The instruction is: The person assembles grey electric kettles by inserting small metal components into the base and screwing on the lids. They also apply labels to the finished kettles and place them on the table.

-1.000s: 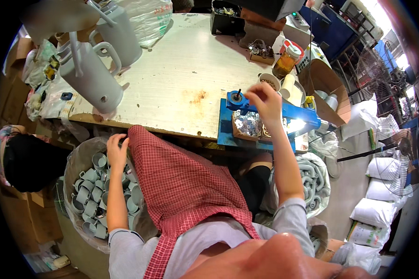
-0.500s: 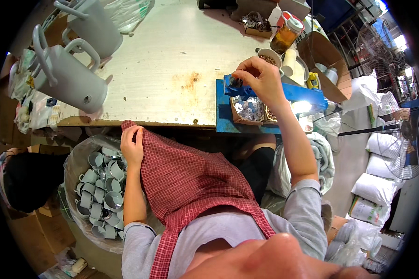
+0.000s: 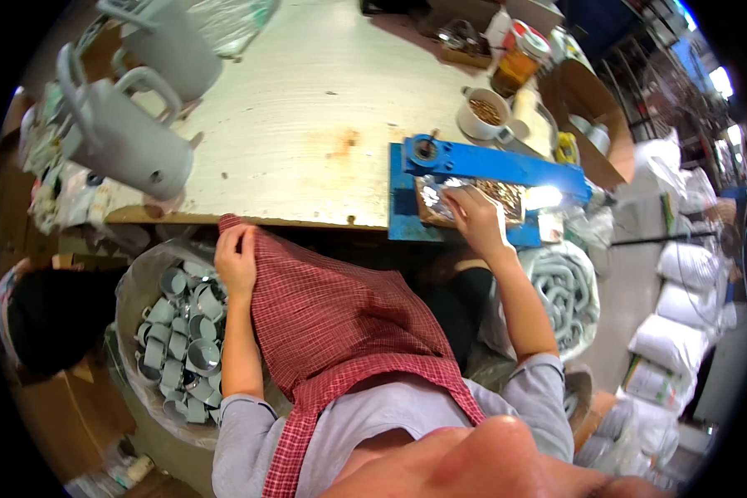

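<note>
Though small, flat shiny discs (image 3: pixel 429 196) at bare right fingers (image 3: pixel 457 199).

A pale, brown-stained worktable (image 3: pixel 290 108) stands on a grey floor (image 3: pixel 618 311), bright lights (image 3: pixel 722 81) glowing at upper right.

Apron (image 3: pixel 340 299) looks cloth, blue fixture (image 3: pixel 506 166) smooth painted metal.

I've got 2 bare forearms (image 3: pixel 523 305) stretched forward here: left hand (image 3: pixel 236 261) nearer the body, fingers bent; right hand (image 3: pixel 478 218) farther out, angled inward, fingers curled and gathered.
</note>
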Demonstrator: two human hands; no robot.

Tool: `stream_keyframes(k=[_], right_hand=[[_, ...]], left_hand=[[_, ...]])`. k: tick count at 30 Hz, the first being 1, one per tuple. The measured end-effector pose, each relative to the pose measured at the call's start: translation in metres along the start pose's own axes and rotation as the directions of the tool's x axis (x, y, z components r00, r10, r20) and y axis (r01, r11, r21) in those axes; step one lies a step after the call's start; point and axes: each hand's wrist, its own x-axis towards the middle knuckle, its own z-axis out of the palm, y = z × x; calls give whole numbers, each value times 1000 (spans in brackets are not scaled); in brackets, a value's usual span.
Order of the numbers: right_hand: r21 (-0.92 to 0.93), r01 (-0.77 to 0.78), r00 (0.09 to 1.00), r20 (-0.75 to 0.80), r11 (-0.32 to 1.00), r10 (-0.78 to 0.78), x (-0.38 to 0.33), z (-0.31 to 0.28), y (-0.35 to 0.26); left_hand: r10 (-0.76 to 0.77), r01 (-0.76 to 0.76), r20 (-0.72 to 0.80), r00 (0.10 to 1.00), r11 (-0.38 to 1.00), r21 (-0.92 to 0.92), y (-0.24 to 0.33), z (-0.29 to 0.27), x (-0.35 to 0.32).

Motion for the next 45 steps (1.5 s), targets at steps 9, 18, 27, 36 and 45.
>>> stream_keyframes(k=[9, 18, 27, 36, 45], right_hand=[[-338, 100, 966, 259, 936, -10, 20, 26, 30], [-399, 141, 988, 118, 906, -102, 19, 29, 42], [-223, 61, 998, 2, 973, -62, -3, 2, 30], [109, -48, 993, -104, 993, 60, -2, -36, -9], [78, 279, 875, -431, 957, -220, 82, -58, -37]], left_hand=[[-4, 4, -28, 1000, 1000, 0, 10, -1, 5], [15, -15, -29, 999, 1000, 5, 12, 2, 5], [-1, 1, -25, 1000, 1000, 13, 15, 1, 6], [-30, 39, 60, 998, 987, -155, 13, -7, 26], [-251, 195, -178, 952, 940, -282, -155, -35, 174]])
